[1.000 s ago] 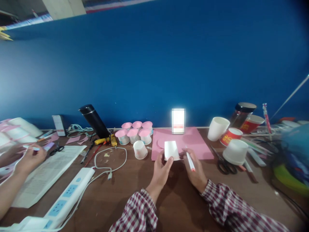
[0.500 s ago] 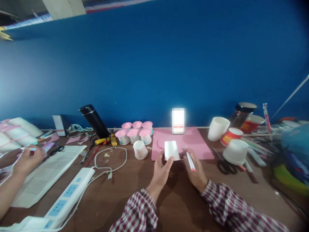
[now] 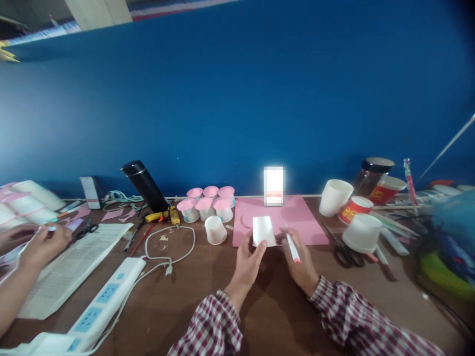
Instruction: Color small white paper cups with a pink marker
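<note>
My left hand (image 3: 250, 259) grips a small white card-like piece (image 3: 263, 230) between thumb and fingers, over the front of a pink paper sheet (image 3: 297, 217). Whether the piece is flat or curved I cannot tell. My right hand (image 3: 300, 262) is closed around a white marker (image 3: 292, 247) with a red end. The marker's red end points towards me, and its other end lies near the white piece, apart from it. A plain white paper cup (image 3: 215, 230) stands left of my left hand. Behind it are several cups with pink tops (image 3: 206, 208).
A phone-like bright screen (image 3: 274, 186) stands behind the pink sheet. Scissors (image 3: 347, 252), white cups (image 3: 361, 233) and a red cup (image 3: 355, 210) are at right. Leftward lie a power strip (image 3: 107, 296), cables and a black flask (image 3: 144, 185). Another person's hands (image 3: 42, 247) work at far left.
My hands, the white piece and the marker stay almost still. The other person's hands at far left have shifted slightly.
</note>
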A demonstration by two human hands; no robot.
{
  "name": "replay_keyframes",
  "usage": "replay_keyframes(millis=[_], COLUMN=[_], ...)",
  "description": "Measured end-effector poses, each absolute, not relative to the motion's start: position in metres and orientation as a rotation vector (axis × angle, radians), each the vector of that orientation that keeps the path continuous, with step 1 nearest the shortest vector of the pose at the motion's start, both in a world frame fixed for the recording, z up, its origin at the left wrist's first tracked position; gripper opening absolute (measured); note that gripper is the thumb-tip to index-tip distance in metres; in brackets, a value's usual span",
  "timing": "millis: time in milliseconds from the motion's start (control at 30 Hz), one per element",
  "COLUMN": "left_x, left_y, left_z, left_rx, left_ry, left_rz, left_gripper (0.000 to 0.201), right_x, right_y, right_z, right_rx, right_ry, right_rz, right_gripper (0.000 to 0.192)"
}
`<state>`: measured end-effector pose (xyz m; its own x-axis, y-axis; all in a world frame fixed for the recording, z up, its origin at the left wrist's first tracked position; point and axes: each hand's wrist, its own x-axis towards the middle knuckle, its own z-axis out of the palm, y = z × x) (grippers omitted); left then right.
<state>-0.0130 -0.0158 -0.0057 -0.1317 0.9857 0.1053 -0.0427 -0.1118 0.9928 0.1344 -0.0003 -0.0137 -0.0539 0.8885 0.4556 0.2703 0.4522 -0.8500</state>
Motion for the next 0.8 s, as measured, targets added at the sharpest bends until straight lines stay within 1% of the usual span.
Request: replay_keyframes(millis=[533,800], left_x=[-0.0122,-0.0128], left_y=[-0.0171,-0.0163], left_z=[-0.0009,-0.0011], left_rx=[1.173,1.166], left_ry=[1.199,1.227], left_rz=[1.396,1.386], left_gripper=[0.038,0.04], right_x=[0.1342,0.1342], right_y=[-0.0002,-0.001], right_z=[-0.0115,-0.01], right_rx=[-1.027,-1.032], right_ry=[-1.587,-1.584], right_rz=[0.682,0.673], right_gripper=[0.026,0.025])
